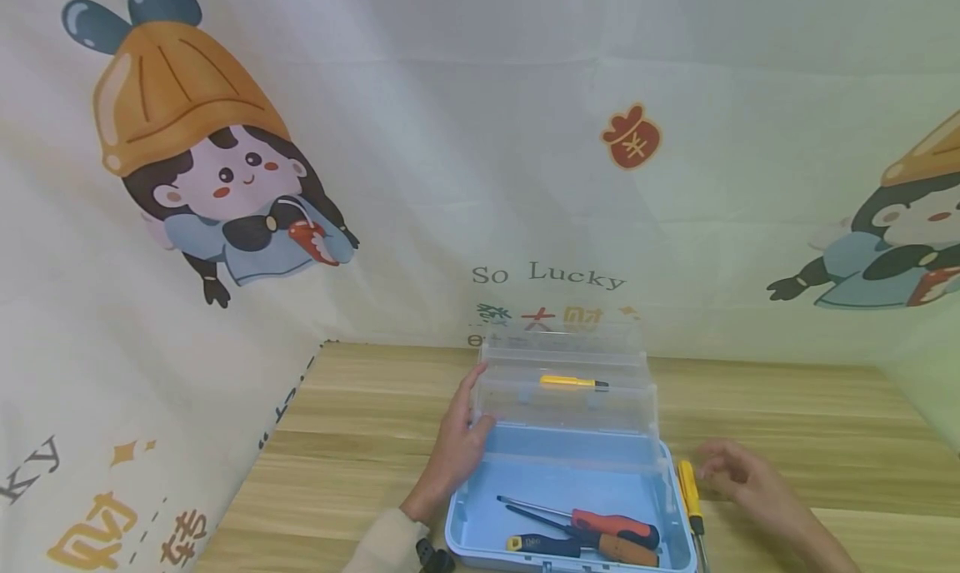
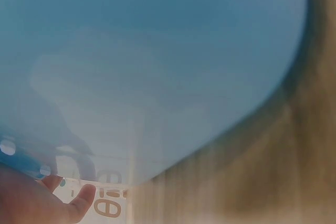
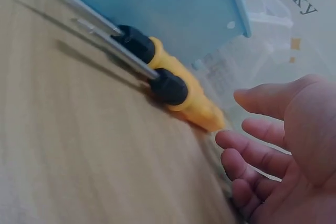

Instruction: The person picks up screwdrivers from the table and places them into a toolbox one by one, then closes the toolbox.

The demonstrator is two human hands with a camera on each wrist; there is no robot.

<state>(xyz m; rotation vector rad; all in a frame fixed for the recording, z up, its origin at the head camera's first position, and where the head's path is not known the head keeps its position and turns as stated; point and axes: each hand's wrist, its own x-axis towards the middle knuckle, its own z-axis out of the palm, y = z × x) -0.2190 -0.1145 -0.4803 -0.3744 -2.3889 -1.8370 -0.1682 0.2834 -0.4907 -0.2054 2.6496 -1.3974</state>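
Observation:
A light blue toolbox (image 1: 480, 494) stands with its clear lid (image 1: 495, 402) raised at the back. My left hand (image 1: 457, 440) holds the lid's left edge near the hinge, thumb in front; the left wrist view shows mostly the blue box wall. Inside lie a red-and-black screwdriver (image 1: 615, 525), an orange-brown-handled screwdriver (image 1: 626, 549) and a dark blue handle with a yellow end (image 1: 543, 545). Two yellow-and-black screwdrivers (image 3: 197, 111) rest side by side along the box's right wall. My right hand (image 1: 746, 481) is beside their handle ends, fingers loosely bent, apart from them, holding nothing.
A slim yellow tool with a dark tip (image 1: 573, 381) shows at the clear lid; whether it is in or behind it, I cannot tell. The wooden table (image 1: 810, 423) ends at a printed cloth (image 1: 420, 156) behind and at the left.

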